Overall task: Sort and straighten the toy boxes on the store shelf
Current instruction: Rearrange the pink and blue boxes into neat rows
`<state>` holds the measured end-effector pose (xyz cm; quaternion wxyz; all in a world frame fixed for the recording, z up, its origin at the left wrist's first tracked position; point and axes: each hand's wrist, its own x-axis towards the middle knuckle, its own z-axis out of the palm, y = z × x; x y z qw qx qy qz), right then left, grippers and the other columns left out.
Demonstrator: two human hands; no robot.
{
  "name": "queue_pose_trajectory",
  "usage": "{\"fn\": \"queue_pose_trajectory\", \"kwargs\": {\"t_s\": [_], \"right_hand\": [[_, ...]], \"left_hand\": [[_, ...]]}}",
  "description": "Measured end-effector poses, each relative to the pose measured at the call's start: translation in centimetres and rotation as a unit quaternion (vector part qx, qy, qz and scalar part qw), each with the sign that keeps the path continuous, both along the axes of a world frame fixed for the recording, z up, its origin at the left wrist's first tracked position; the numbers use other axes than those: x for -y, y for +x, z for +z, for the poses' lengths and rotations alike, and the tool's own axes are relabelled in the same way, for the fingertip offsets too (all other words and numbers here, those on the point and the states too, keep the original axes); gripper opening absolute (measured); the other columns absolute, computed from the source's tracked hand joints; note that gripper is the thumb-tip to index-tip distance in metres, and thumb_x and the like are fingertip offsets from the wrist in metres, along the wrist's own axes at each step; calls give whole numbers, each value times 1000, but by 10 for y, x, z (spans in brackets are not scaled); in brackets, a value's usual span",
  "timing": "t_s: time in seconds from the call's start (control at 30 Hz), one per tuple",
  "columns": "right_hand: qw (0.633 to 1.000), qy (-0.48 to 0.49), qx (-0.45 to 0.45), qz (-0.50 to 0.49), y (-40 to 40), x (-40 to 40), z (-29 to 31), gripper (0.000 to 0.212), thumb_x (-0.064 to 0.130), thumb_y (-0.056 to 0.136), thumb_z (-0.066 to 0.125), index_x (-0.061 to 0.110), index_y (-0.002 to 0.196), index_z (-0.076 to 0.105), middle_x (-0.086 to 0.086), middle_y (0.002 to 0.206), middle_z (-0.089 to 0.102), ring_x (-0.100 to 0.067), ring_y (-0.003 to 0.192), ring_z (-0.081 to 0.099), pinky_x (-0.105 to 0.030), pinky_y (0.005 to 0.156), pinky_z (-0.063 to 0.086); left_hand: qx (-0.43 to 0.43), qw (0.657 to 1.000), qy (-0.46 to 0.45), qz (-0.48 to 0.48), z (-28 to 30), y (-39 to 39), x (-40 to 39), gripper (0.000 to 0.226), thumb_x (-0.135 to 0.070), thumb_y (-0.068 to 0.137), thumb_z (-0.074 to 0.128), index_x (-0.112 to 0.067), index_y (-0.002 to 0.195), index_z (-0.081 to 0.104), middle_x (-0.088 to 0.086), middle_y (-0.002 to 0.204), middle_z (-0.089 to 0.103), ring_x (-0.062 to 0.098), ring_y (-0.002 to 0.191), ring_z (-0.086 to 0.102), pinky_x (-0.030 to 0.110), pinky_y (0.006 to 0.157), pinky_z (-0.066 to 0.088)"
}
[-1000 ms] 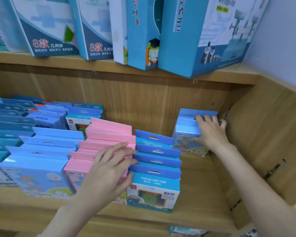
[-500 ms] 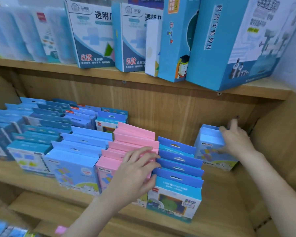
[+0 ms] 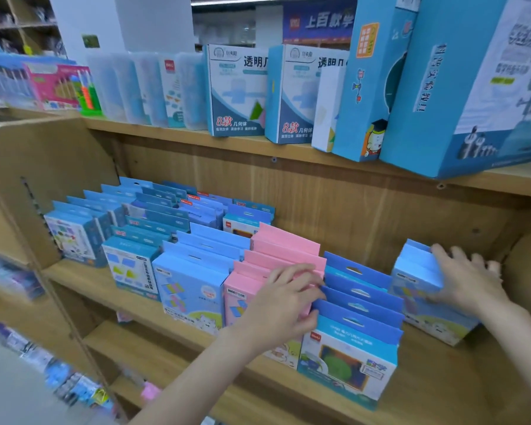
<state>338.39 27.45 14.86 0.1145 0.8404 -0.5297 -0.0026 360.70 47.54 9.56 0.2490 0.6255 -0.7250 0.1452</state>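
My left hand [image 3: 281,305] is laid over the row of pink cardboard toy boxes [image 3: 284,256], fingers mostly straight and spread across the top flaps, fingertips right at the seam where the pink row meets the row of dark-blue-topped boxes [image 3: 357,305] next to it. Pressing, not gripping. My right hand [image 3: 463,280] is over on the small stack of light blue boxes [image 3: 423,289] near the right end of the wooden middle shelf [image 3: 442,378], fingers loosely spread over the top and side; can't honestly tell if the thumb is hooked around it.

The front pink box has a small dark brand label, too blurry to read. The front dark-blue box has a red logo tag and big characters that look like 数学 in the corner. Left of the pink row is a row of pale blue boxes [image 3: 193,271] with a cartoon animal at the bottom, then more blue rows [image 3: 129,228] going back to the left, some with red tags.

On the upper shelf: two white-and-blue boxes [image 3: 236,90] reading 透明几 and "8款 几何体", a tall blue box with a cartoon graduate [image 3: 371,87], and a big blue carton [image 3: 460,87] with vertical characters I can't quite make out. Further left are frosted clear plastic cases [image 3: 141,87] and a pink abacus package [image 3: 59,87].
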Motion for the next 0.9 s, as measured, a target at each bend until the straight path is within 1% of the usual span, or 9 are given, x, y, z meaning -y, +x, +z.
{"fn": "queue_pose_trajectory", "kwargs": {"t_s": [0.07, 0.2, 0.4, 0.5, 0.57, 0.63, 0.7, 0.8, 0.9], "right_hand": [[1000, 12, 2, 5, -5, -11, 8, 86, 71, 65, 60, 27, 127, 20, -3, 125, 40, -30, 113, 42, -40, 88, 32], [998, 52, 0, 25, -18, -32, 24, 91, 59, 62, 72, 26, 129, 20, -1, 127, 38, -28, 119, 39, -41, 92, 31], [995, 80, -5, 54, -30, -39, 4, 91, 50, 63, 76, 23, 132, 22, 1, 132, 34, -27, 122, 32, -42, 96, 27], [996, 63, 0, 67, -34, -39, 1, 90, 51, 64, 75, 24, 132, 24, 3, 135, 30, -24, 124, 28, -45, 106, 21], [995, 76, 6, 63, -33, -40, 5, 90, 53, 63, 74, 27, 133, 25, 3, 139, 25, -24, 129, 23, -46, 110, 15], [995, 69, 37, 64, -31, -44, 16, 82, 49, 67, 73, 29, 133, 29, 3, 142, 23, -23, 131, 21, -44, 111, 14], [989, 43, 107, 90, -28, -52, 30, 67, 41, 74, 71, 28, 130, 37, 2, 139, 29, -21, 129, 26, -40, 109, 20], [956, 46, 226, 180, -10, -72, 51, 49, 33, 78, 69, 25, 121, 47, 4, 129, 41, -16, 120, 37, -32, 104, 31], [931, 58, 247, 263, 23, -90, 63, 42, 35, 80, 67, 25, 117, 50, 11, 118, 42, -11, 113, 42, -21, 92, 31]], "left_hand": [[3, 1000, 0, -1, 0, 0, 1, 25, -30, 80, 50, -19, 94, 67, -7, 109, 62, 13, 119, 41, 27, 95, 26], [4, 1000, -14, -3, -3, 2, 2, 27, -34, 80, 47, -21, 93, 67, -8, 110, 62, 12, 117, 42, 27, 96, 29], [11, 1000, -15, -7, -7, 3, 4, 29, -39, 82, 43, -26, 96, 65, -11, 113, 61, 9, 118, 42, 32, 93, 39], [-7, 1000, -16, -25, -7, 4, 1, 31, -44, 84, 46, -28, 107, 61, -11, 123, 55, 8, 123, 39, 32, 98, 35], [-57, 997, -33, -42, -3, 4, -4, 34, -44, 86, 48, -26, 113, 59, -10, 130, 50, 8, 127, 37, 30, 103, 29], [-103, 992, -69, -37, 1, 5, -11, 32, -38, 87, 47, -25, 114, 57, -8, 130, 49, 9, 126, 38, 31, 104, 29], [-137, 983, -122, -3, 2, 10, -17, 27, -30, 86, 45, -23, 110, 56, -6, 126, 51, 13, 120, 43, 36, 101, 32], [-189, 963, -177, 75, 2, 31, -26, 28, -24, 85, 42, -18, 106, 58, -1, 121, 53, 18, 112, 46, 34, 97, 31], [-213, 948, -194, 132, 2, 59, -39, 32, -23, 83, 40, -12, 102, 62, 3, 117, 55, 20, 106, 49, 33, 92, 32]]}}
